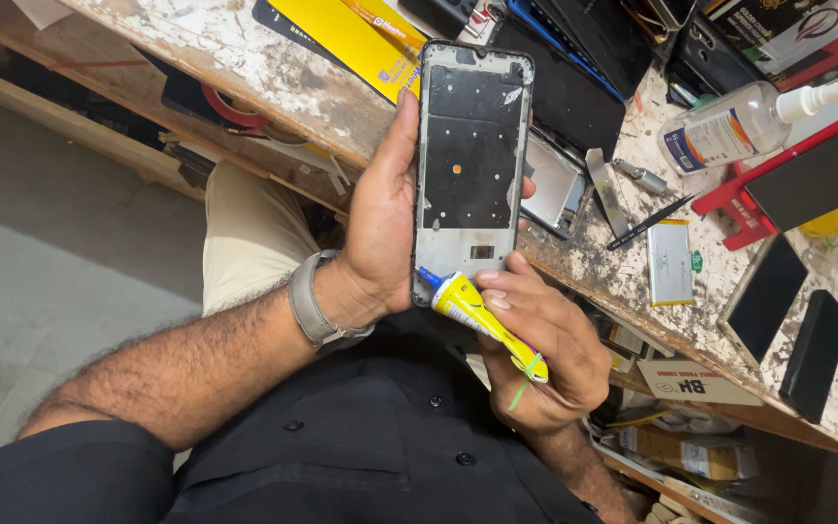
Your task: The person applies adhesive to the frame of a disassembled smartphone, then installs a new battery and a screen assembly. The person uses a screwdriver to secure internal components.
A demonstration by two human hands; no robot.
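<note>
My left hand grips an opened phone frame upright, inner side facing me, with a dark plate and grey metal showing. My right hand squeezes a small yellow glue tube with a blue nozzle. The nozzle tip touches the frame's lower left corner. A grey watch band sits on my left wrist. Both hands hover over my lap, just in front of the worn workbench.
On the bench lie a phone back housing, a flat battery, a black pen-like tool, metal tweezers, a clear spray bottle, a red holder with a dark screen, dark phones and a yellow packet. Boxes sit on a lower shelf.
</note>
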